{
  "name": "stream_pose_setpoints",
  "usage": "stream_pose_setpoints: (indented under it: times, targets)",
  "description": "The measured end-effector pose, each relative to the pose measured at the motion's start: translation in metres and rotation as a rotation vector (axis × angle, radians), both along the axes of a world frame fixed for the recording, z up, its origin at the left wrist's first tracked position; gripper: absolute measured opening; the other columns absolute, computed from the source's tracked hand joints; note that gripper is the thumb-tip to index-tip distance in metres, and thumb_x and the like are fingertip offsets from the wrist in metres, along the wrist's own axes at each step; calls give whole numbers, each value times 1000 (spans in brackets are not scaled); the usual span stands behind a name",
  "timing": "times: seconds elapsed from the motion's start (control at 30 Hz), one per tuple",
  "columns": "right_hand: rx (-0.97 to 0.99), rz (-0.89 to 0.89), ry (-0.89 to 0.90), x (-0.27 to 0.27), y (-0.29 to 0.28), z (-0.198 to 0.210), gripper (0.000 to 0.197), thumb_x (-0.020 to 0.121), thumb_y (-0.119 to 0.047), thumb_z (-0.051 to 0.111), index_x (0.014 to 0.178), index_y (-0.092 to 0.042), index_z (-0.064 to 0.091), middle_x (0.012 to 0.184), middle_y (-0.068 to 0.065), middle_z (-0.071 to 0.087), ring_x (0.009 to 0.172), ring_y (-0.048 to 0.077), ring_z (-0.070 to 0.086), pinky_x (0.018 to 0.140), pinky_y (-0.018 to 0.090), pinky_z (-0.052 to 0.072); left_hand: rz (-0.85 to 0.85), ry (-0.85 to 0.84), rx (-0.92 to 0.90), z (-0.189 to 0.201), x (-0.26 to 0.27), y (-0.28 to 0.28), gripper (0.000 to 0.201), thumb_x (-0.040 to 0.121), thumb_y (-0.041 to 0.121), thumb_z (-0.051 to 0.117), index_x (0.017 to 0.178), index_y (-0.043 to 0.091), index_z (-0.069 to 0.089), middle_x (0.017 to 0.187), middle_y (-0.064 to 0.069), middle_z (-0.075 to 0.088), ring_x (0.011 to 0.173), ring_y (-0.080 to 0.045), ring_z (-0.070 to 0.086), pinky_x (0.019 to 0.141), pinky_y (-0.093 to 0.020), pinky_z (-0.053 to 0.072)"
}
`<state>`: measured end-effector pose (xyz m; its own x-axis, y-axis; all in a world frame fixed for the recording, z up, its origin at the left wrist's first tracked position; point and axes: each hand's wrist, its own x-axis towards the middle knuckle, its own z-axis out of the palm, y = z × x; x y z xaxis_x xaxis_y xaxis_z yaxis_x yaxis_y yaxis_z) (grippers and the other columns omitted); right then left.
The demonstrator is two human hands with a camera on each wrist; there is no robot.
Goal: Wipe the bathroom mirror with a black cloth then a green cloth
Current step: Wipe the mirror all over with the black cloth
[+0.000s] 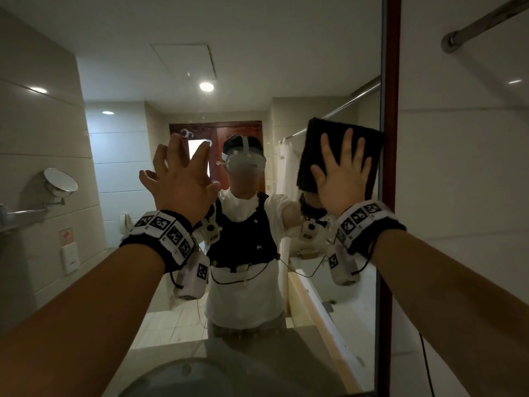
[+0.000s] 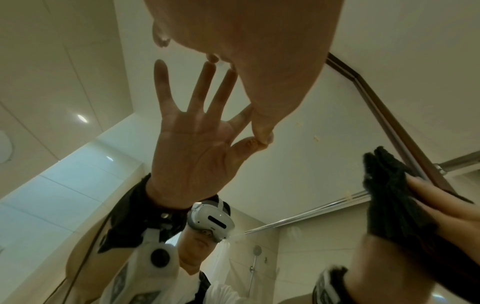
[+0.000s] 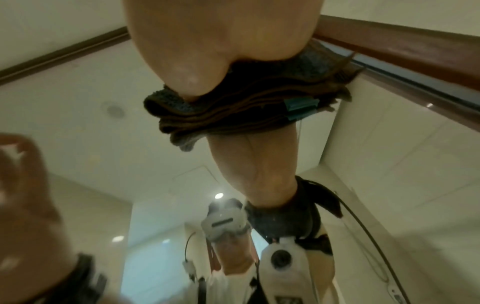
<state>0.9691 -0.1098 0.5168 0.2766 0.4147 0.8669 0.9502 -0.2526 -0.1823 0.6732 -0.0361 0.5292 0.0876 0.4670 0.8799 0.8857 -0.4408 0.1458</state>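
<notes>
The bathroom mirror [image 1: 257,81] fills the head view and reflects a person wearing a headset. My right hand [image 1: 342,173] presses a folded black cloth [image 1: 323,138] flat against the glass at the mirror's right edge, fingers straight and spread. The right wrist view shows the palm [image 3: 221,41] on the cloth [image 3: 233,107], which carries a teal tag [image 3: 301,105]. My left hand [image 1: 180,179] is open with fingers spread, its fingertips [image 2: 262,137] touching the glass and meeting their reflection. No green cloth is in view.
A brown wooden frame [image 1: 390,138] borders the mirror on the right, with white tiled wall and a metal rail [image 1: 481,21] beyond it. A round swivel mirror [image 1: 60,183] hangs at the left. A basin [image 1: 183,379] lies below my arms.
</notes>
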Motion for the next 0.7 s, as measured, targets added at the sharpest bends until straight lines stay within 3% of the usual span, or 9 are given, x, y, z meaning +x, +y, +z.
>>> stream_pose_setpoints:
  times: [0.13,0.37,0.57,0.63,0.7]
  targets:
    - [-101,23,-246,6,-3,-21,66,97,-57,28,156,-42,4,166,7,-12,152,36,-10,120,61,5,-11,-17,11,0,2,1,83,79,53,73,148,47,26,164,-5,6,149,-36,8,108,-72,18]
    - [-7,3,60,-2,0,5,67,101,-54,34,156,-41,-1,165,6,-16,151,35,-13,120,60,1,-3,5,-12,1,-1,1,83,82,56,69,150,48,22,165,-4,3,150,-35,5,108,-73,17]
    - [-172,18,-318,-12,-4,-14,67,100,-54,34,156,-43,0,165,7,-16,151,37,-13,120,62,1,-1,-7,6,0,2,1,82,82,53,70,149,45,24,164,-6,5,149,-37,7,107,-71,20]
    - [-155,22,-313,-4,-5,-9,67,99,-55,36,156,-44,1,166,5,-15,151,35,-12,120,61,1,-3,-6,2,1,2,1,81,82,55,69,149,45,24,164,-6,5,149,-37,7,107,-71,19]
    - [-98,35,-170,0,-6,-1,67,100,-55,35,156,-44,1,166,4,-16,151,34,-13,120,60,0,-3,7,-5,1,1,1,81,81,58,68,148,46,23,164,-5,4,150,-37,7,108,-72,18]
